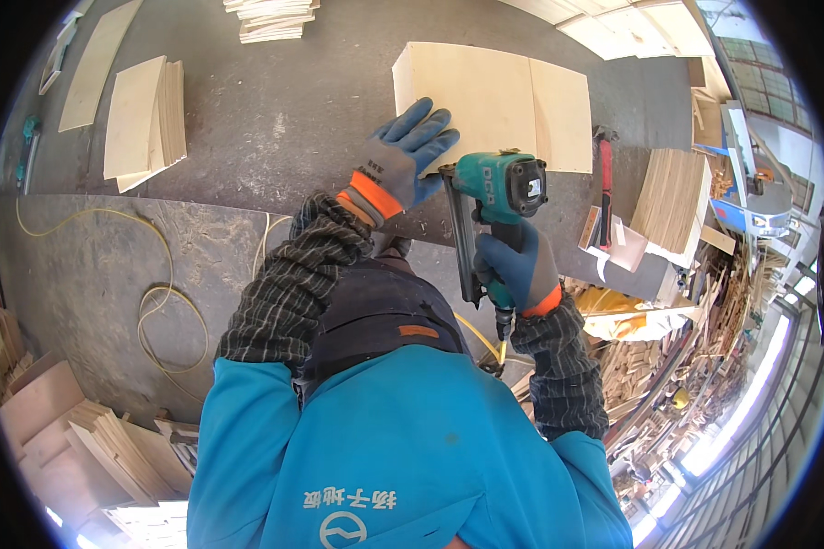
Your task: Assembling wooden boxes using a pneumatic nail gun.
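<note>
My right hand [527, 265], in a blue and grey glove, is wrapped round the handle of a teal pneumatic nail gun [490, 188]. The gun's nose meets the near left corner of a pale wooden box [471, 96] on the dark table. A yellow air hose [482, 339] hangs below the gun's handle. My left hand [403, 160], gloved alike, lies with fingers stretched out against the box's left near edge. A seam divides the box's top from a narrower panel [561, 114] at its right. What lies under the gun's nose is hidden.
Stacked plywood panels [142, 119] stand at the left of the table [275, 101]. Right of the box lie a red-handled hammer [605, 188] and a stack of thin boards [668, 201]. A looped yellow hose [169, 291] rests on the floor at left; wood scraps [650, 384] pile up at right.
</note>
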`<state>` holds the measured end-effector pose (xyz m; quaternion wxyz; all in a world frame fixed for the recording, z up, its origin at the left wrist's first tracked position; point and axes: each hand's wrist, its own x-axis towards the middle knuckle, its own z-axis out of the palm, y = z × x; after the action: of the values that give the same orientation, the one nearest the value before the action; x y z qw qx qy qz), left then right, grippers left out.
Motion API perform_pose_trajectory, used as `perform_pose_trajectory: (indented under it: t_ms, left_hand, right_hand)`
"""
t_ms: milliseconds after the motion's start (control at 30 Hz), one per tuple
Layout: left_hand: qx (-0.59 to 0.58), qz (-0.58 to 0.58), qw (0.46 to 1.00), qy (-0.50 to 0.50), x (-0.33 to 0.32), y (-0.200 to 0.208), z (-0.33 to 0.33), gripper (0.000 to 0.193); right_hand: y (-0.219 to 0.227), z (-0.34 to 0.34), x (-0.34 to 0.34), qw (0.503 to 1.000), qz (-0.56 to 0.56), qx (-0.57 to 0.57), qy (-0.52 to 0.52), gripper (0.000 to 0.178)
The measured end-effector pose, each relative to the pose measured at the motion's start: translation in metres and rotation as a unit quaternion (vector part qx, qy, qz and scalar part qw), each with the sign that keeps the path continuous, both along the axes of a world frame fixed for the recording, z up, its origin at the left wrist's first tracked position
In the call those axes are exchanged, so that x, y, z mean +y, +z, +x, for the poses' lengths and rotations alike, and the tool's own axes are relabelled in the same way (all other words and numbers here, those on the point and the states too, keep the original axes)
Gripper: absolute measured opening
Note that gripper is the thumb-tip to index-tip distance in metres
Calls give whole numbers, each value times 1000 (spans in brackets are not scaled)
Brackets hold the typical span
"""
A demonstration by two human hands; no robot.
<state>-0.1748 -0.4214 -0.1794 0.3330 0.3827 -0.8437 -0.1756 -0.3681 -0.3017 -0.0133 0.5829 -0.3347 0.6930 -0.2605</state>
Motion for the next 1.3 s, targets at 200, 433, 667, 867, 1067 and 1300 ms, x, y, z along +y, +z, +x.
perform_pose_trajectory:
  t_ms: [200,433,667,867,1067,1300]
  left_hand:
    - [-4,-3,1000,-3,-1,1,1,77]
    - [4,0,1000,-10,-1,0,3,75]
    - [-10,2,1000,-9,-2,0,3,72]
    - [-5,-4,1000,-10,-3,3,3,75]
    - [-6,-18,1000,-14,-5,3,7,71]
    - [-50,-38,994,-93,-33,9,47,63]
  right_hand:
    - [2,3,-1,1000,7,-9,-11,41]
    - [11,-6,1,999,9,-30,-34,38]
    - [7,2,1,999,-9,-43,-30,41]
    - [2,6,-1,1000,2,3,-15,39]
    - [15,4,4,999,-13,11,-32,39]
    - [33,-38,46,989,-38,57,-132,47]
